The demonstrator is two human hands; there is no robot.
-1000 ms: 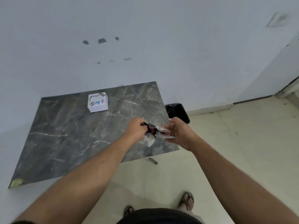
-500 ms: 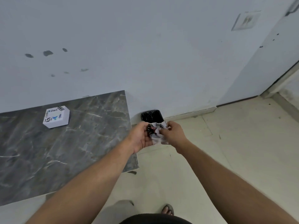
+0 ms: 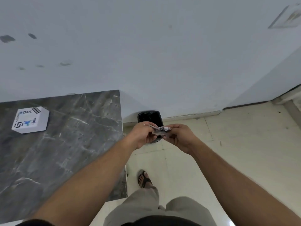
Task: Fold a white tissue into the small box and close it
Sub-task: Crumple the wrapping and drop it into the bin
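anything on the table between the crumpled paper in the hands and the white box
Nothing visible: bare grey marble tabletop lies between the small white printed box and the crumpled paper pinched by left hand and right hand.

Box (image 3: 31,119) on table (image 3: 68,144) — bin (image 3: 149,117) right.

Flat, cool, rather dim light fills the room with no visible source — the wall (image 3: 146,46) reads blue-grey, and shadows stay soft under the forearms and beside the marble table (image 3: 65,144). Right of the table, the floor tiles (image 3: 244,144) are the brightest area, with faint glare at the bottom edge. Wide-angle bending curves the table's edges — focus is soft throughout, with mild blur.
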